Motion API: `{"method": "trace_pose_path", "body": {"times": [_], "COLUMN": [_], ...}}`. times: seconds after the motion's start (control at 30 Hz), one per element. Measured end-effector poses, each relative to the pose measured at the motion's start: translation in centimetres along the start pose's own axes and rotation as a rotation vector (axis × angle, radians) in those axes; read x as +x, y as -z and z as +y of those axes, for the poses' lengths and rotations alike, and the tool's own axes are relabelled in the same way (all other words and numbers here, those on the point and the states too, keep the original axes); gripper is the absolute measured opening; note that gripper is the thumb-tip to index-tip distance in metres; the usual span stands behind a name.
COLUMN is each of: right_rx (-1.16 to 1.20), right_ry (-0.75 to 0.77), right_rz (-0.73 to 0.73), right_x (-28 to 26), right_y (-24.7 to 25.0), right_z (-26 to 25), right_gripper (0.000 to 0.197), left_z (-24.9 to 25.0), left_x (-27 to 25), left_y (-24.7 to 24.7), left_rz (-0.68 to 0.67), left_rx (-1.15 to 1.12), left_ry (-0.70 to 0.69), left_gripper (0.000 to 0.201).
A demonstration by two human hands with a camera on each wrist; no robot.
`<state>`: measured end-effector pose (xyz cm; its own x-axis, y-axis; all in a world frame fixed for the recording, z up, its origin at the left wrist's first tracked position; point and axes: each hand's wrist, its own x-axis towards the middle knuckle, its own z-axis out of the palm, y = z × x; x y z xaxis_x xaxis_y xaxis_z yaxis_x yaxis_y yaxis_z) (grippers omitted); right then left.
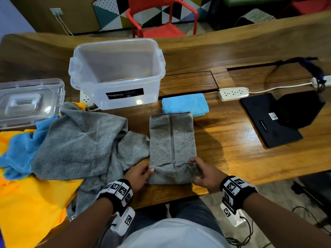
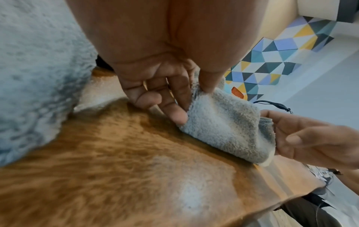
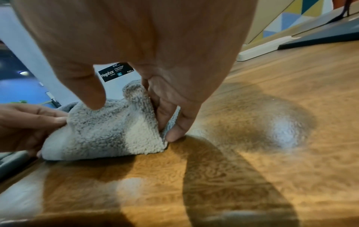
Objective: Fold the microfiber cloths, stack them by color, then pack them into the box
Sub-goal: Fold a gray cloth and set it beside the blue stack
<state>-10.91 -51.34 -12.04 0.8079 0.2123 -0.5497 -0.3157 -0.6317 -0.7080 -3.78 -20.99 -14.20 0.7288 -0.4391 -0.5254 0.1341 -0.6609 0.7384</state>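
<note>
A grey cloth [image 1: 172, 138], folded into a long strip, lies on the wooden table [image 1: 232, 140] in front of me. My left hand [image 1: 141, 173] pinches its near left corner [image 2: 196, 99], and my right hand [image 1: 203, 173] pinches the near right corner [image 3: 155, 116]; the near end is lifted and curls over. A folded blue cloth [image 1: 185, 104] lies just beyond the strip. The clear plastic box [image 1: 116, 74] stands open behind, with nothing visible inside. Loose grey [image 1: 80, 140], blue [image 1: 19, 154] and yellow cloths [image 1: 35, 203] are heaped at the left.
The box's clear lid [image 1: 30, 101] lies at the far left. A white power strip [image 1: 232, 93] and a black laptop [image 1: 268, 119] sit at the right. A red chair [image 1: 161, 17] stands beyond the table. The table's near edge is close to my wrists.
</note>
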Motion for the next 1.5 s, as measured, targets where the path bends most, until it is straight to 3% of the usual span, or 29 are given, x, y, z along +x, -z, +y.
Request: {"method": "trace_pose_path", "body": {"times": [0.2, 0.5, 0.57, 0.9, 1.13, 1.3, 1.5], "right_rx": [-0.042, -0.068, -0.072, -0.354, -0.293, -0.232, -0.235], "right_ry": [0.008, -0.082, -0.087, -0.173, -0.165, -0.106, -0.079], "right_rz": [0.189, 0.203, 0.212, 0.228, 0.319, 0.349, 0.34], "right_x": [1.5, 2.9, 3.0, 5.3, 5.2, 4.8, 4.8], "right_y": [0.7, 0.9, 0.9, 0.8, 1.2, 1.3, 1.1], "right_z": [-0.8, -0.6, -0.7, -1.6, -1.2, -1.0, -1.0], "right_gripper": [0.005, 0.025, 0.026, 0.011, 0.019, 0.017, 0.018], "left_z": [0.7, 1.0, 0.8, 2.0, 1.6, 1.7, 1.5], "left_x": [1.6, 3.2, 3.5, 5.1, 4.5, 3.8, 3.6], "left_y": [1.0, 0.9, 1.0, 0.7, 0.4, 0.4, 0.5], "left_rz": [0.126, 0.009, -0.002, 0.064, 0.184, 0.195, 0.194], "left_rx": [0.109, 0.065, 0.106, 0.29, 0.244, 0.216, 0.25], "left_ry": [-0.008, 0.098, 0.091, 0.145, 0.125, 0.085, 0.122], "left_gripper": [0.025, 0.038, 0.033, 0.03, 0.023, 0.015, 0.02]}}
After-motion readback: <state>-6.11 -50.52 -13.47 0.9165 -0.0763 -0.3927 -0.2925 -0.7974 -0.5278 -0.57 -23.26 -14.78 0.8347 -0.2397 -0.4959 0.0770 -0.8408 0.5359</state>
